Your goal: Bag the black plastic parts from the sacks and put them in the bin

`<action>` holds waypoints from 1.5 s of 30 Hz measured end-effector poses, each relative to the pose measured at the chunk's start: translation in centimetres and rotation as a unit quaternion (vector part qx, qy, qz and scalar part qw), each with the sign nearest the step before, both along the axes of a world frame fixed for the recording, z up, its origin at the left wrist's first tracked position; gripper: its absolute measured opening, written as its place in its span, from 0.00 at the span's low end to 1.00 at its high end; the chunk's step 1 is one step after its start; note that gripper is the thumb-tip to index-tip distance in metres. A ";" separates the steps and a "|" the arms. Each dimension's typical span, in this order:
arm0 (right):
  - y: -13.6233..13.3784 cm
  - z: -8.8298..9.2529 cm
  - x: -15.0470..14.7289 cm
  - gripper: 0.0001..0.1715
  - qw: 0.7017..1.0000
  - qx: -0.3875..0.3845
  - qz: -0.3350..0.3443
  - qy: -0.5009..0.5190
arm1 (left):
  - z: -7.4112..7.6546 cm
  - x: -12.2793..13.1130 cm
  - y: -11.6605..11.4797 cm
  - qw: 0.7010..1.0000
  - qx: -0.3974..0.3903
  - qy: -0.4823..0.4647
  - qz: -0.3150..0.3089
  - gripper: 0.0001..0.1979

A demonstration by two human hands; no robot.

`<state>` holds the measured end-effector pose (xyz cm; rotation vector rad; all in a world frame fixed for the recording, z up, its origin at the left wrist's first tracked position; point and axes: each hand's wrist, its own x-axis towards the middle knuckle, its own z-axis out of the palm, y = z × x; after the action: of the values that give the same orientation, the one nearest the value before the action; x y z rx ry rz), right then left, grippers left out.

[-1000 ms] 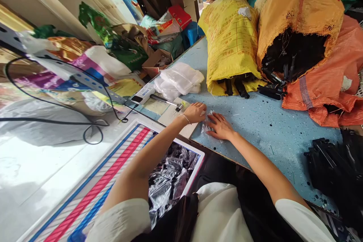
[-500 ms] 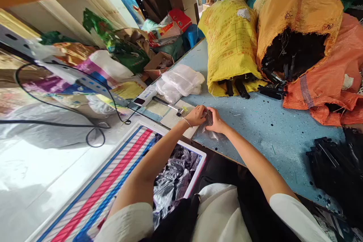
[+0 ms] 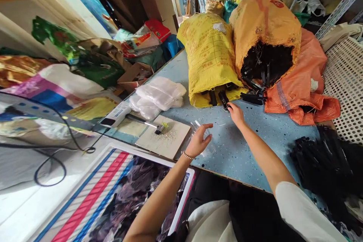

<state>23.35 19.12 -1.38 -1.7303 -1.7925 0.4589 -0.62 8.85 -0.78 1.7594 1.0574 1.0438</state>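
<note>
My right hand (image 3: pixel 236 114) reaches across the table, its fingertips closed on the near end of a black plastic piece (image 3: pixel 224 100) at the mouth of the yellow woven sack (image 3: pixel 211 56). More black pieces poke out of that sack. My left hand (image 3: pixel 199 141), with a beaded bracelet on the wrist, hovers by the table's near edge. Its fingers are apart, and nothing shows between them. Beneath and beside it lies a clear plastic bag (image 3: pixel 209 147). A board (image 3: pixel 177 141) with a hammer-like tool (image 3: pixel 159 128) on it is left of this hand.
Stacked clear bags (image 3: pixel 161 92) lie at the table's left. An orange sack (image 3: pixel 263 19) of black pieces and a red-orange sack (image 3: pixel 304 68) stand at the right. A black heap (image 3: pixel 323 162) lies nearer. Below left is a white-rimmed crate (image 3: pixel 188 181) with bagged dark items.
Both hands were together on a clear bag at the near edge. The right has moved away to the yellow sack; the left has opened. The view has shifted to the right.
</note>
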 end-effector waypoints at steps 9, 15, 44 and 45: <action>-18.0 1.5 2.8 0.18 0.980 0.096 0.086 0.152 | 2.4 9.2 -1.8 0.856 -0.373 -0.356 -0.030 0.30; -16.2 5.6 6.7 0.15 0.953 0.221 0.178 -0.107 | 4.2 11.1 -7.3 0.864 -0.417 -0.252 -0.126 0.28; -21.3 8.2 3.3 0.18 0.937 0.089 0.323 -0.099 | 7.6 11.1 -5.4 0.828 -0.447 -0.334 -0.056 0.32; -21.6 8.1 3.1 0.18 0.938 0.085 0.322 -0.090 | 7.7 11.1 -5.8 0.837 -0.435 -0.329 -0.051 0.30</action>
<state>26.40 -2.46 6.71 -1.0620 -2.4486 0.3939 10.48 3.01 6.89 0.6261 0.7750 0.7994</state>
